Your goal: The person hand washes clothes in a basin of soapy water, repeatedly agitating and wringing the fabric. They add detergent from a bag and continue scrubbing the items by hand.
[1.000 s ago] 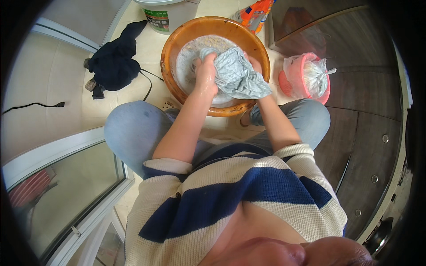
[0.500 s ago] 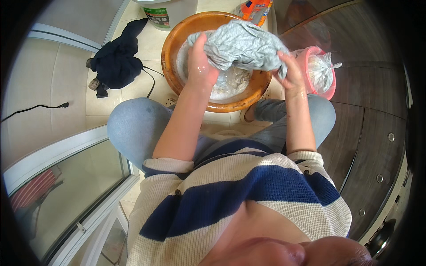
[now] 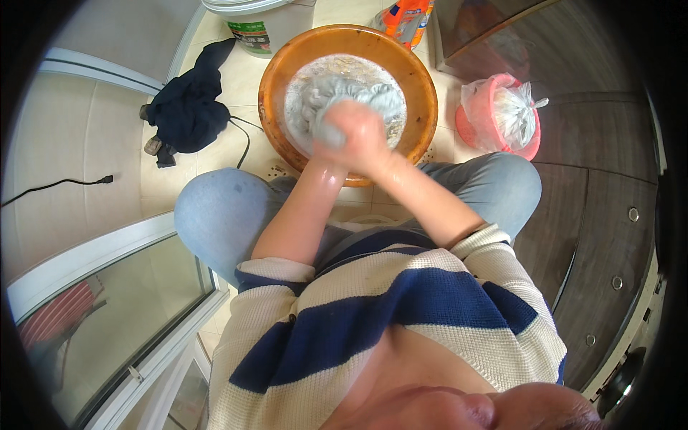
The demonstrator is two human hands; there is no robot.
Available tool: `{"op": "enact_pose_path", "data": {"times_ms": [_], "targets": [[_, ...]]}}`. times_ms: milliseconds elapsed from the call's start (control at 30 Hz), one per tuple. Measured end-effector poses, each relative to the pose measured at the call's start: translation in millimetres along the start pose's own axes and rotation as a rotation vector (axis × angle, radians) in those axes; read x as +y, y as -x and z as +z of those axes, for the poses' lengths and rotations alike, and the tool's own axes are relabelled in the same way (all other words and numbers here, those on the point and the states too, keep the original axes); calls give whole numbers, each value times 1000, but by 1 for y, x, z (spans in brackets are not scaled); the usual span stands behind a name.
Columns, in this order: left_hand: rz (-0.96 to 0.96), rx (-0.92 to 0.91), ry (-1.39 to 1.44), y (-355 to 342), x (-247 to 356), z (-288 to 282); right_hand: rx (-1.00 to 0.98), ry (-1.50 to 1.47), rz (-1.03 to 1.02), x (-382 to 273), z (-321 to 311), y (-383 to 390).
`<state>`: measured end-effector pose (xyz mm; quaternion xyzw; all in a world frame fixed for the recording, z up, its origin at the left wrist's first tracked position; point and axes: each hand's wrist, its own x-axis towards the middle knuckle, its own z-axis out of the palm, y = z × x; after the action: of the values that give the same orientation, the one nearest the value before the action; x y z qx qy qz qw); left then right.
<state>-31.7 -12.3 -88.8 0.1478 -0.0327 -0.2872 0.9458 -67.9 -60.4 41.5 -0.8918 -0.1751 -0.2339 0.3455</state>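
Observation:
Soapy water fills the round brown basin (image 3: 276,118) between my knees, and a wet light grey garment (image 3: 383,100) lies bunched in it. My hands are pressed together over the basin's near side, blurred by motion. My right hand (image 3: 358,132) is closed on a gathered part of the garment. Under and beside it, my left hand (image 3: 331,156) grips the same cloth, its fingers mostly hidden. A bit of grey fabric pokes out at the left of the two fists.
Dark clothing (image 3: 188,115) lies on the floor at left, near a black cord (image 3: 247,143). Behind the basin stand a white bucket (image 3: 276,29) and an orange bag (image 3: 405,21). A pink bin (image 3: 469,129) with a plastic liner sits at right beside dark cabinets (image 3: 552,215).
The garment, earlier held up spread between both hands above the basin, is now lowered and bunched in the suds. My right hand has moved left to join my left hand.

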Motion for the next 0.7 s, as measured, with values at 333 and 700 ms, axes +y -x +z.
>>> {"op": "enact_pose_path", "data": {"times_ms": [333,700], "targets": [[-183,275,-69,-2,27,22,42,-555,645,52,-5,2],[-259,712,-229,8,27,100,214,61,424,85,-21,5]]}}
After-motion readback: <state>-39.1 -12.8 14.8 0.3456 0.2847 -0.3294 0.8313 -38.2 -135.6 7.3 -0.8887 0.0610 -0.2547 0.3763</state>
